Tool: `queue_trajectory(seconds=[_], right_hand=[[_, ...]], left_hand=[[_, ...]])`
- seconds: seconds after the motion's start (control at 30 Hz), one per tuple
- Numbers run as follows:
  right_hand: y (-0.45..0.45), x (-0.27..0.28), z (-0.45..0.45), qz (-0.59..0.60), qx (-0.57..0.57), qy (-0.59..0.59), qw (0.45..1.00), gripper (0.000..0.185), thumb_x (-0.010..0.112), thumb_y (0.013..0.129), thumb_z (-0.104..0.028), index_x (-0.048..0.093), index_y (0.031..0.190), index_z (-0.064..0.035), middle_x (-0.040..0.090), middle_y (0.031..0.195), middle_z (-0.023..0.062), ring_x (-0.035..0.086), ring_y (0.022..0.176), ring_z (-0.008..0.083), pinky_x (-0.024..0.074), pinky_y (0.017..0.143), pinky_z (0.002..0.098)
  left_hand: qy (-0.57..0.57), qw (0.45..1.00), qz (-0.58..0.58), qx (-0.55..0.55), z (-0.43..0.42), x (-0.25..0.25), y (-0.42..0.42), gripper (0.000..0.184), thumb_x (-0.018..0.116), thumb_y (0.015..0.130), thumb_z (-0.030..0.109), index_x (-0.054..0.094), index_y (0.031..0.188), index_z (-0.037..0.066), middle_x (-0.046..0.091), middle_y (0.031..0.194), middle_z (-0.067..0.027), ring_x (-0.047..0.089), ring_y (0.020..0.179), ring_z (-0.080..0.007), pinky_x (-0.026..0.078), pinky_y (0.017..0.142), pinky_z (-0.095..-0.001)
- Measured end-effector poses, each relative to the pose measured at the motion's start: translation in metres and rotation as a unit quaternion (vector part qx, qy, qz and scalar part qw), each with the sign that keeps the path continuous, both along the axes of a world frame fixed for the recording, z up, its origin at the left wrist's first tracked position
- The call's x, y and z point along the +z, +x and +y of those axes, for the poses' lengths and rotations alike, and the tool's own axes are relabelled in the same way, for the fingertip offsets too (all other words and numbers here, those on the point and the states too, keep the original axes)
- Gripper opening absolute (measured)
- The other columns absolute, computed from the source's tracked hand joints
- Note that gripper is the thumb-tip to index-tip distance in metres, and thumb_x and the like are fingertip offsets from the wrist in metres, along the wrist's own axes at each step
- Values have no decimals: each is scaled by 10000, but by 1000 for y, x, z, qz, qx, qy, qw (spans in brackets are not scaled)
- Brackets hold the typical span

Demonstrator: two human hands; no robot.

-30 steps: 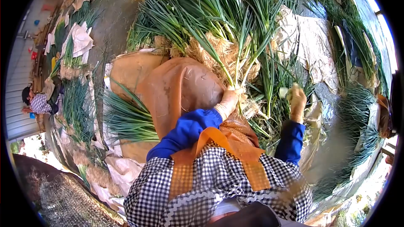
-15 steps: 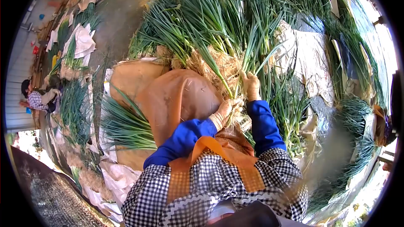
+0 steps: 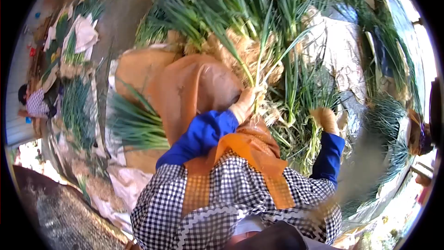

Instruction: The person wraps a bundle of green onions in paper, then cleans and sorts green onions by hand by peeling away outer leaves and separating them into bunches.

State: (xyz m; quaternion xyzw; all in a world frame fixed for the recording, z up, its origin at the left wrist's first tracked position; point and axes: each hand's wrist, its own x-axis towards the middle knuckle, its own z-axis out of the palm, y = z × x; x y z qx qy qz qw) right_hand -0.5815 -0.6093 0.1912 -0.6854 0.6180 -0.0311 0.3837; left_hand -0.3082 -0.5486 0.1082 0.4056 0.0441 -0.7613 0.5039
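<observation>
My left hand (image 3: 244,104) is closed round the pale stems of a few green onions (image 3: 257,79), whose roots hang beside my fingers. Off to the right, over loose leaves and peelings (image 3: 311,144), is my right hand (image 3: 325,119); its fingers are blurred, and I cannot make out whether they hold anything. A large heap of green onions (image 3: 236,0) with tan roots lies in front of my apron-covered knee (image 3: 199,81). Left of the knee rests a separate bundle of green onions (image 3: 136,122).
Brown sheeting (image 3: 143,71) lies under the left bundle. A whitish sack (image 3: 342,48) is at the right of the heap. More green onions (image 3: 393,129) line the far right. Another person (image 3: 38,102) sits at the far left beside further rows.
My right hand was by the held stems half a second ago and has moved right and down, away from them. My left hand keeps its grip. The view has shifted slightly.
</observation>
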Motion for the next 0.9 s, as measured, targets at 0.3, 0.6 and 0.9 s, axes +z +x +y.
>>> queue_trajectory(seconds=[0.3, 0.6, 0.9], right_hand=[[207, 196, 58, -603, 681, 7, 415, 345, 590, 832, -283, 555, 1085, -51, 595, 973, 78, 582, 778, 204, 447, 631, 328], [217, 173, 104, -617, 688, 45, 379, 290, 571, 833, -264, 532, 1004, -32, 554, 820, 112, 555, 776, 283, 453, 628, 362], [131, 123, 30, -385, 327, 169, 846, 307, 536, 876, -193, 539, 1105, 11, 552, 1114, 147, 556, 976, 223, 462, 804, 314]], left_hand=[[-58, 998, -7, -1, -1, -18, -5, 127, 555, 807, 162, 593, 850, 49, 525, 596, -15, 460, 459, -120, 389, 418, -222], [-25, 999, -12, -36, 0, -11, 1, 211, 552, 816, 158, 571, 984, 32, 575, 709, -45, 520, 532, -150, 450, 466, -263], [-20, 999, 23, 24, -1, 0, 3, 274, 489, 876, 269, 575, 1008, 46, 593, 757, -54, 541, 579, -161, 468, 486, -278]])
